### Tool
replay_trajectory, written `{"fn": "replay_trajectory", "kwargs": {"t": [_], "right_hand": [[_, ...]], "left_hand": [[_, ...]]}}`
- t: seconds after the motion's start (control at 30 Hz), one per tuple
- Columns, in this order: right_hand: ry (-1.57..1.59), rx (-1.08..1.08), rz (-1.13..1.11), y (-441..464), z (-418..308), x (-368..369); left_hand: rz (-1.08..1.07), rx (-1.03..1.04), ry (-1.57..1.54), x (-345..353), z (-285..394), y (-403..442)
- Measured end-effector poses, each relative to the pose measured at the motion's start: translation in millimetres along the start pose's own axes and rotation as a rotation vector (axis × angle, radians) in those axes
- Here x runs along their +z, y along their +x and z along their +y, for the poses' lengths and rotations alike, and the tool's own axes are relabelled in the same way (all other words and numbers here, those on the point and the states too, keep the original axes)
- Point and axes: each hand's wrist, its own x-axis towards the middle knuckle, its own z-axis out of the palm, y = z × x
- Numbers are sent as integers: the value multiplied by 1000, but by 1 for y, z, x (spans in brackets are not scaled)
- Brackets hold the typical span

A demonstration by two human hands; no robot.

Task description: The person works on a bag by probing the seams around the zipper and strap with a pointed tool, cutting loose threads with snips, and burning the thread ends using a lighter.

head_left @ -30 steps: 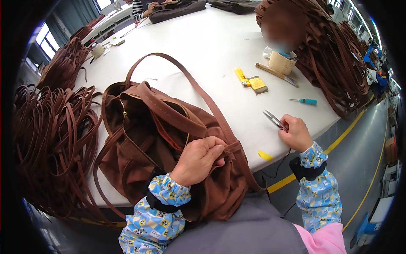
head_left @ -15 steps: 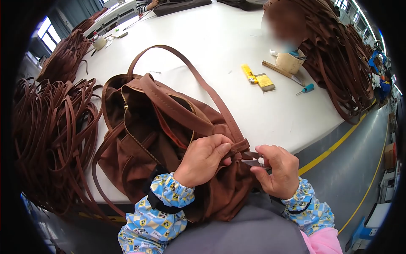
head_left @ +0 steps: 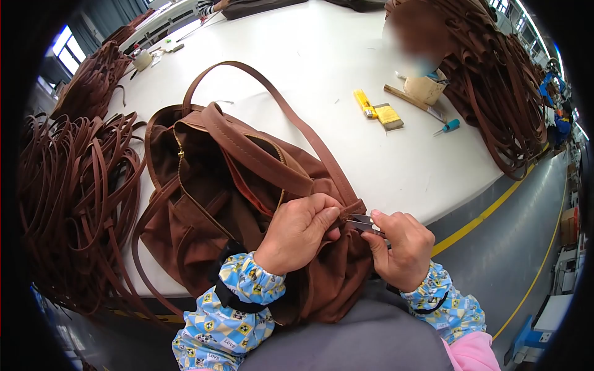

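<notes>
A brown handbag [head_left: 185, 232] lies at the table's front edge with its zipped top gaping. My left hand [head_left: 300, 232] is closed, pinching the bag near the base of its long strap [head_left: 303, 130]. Held between the thumb and fingers of my right hand [head_left: 403, 247] is a pair of small metal thread snips [head_left: 365, 224]. Their blades point left and reach the strap's end, close to my left fingertips. Whether they touch a thread there, I cannot make out. The bag's padded handle [head_left: 247, 154] arches above my left hand.
Bundles of brown straps [head_left: 80, 204] hang at the left, with more straps [head_left: 489, 93] piled at the right. On the white table [head_left: 427, 173] are a yellow lighter [head_left: 364, 102], a yellow thread card [head_left: 389, 115], a wooden-handled tool [head_left: 405, 98], a teal screwdriver [head_left: 451, 126] and a pot [head_left: 424, 89].
My right hand has moved slightly left, bringing the snips up against the strap's end. The blades look closer together. My left hand keeps its hold on the bag.
</notes>
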Motion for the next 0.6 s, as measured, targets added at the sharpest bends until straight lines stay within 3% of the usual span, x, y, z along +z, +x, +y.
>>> {"fn": "replay_trajectory", "kwargs": {"t": [0.13,0.6], "right_hand": [[125,50,44,-2,3,8],[33,29,48,0,-1,9]], "left_hand": [[-33,-44,4,-1,4,0],[7,6,-2,1,-3,0]]}}
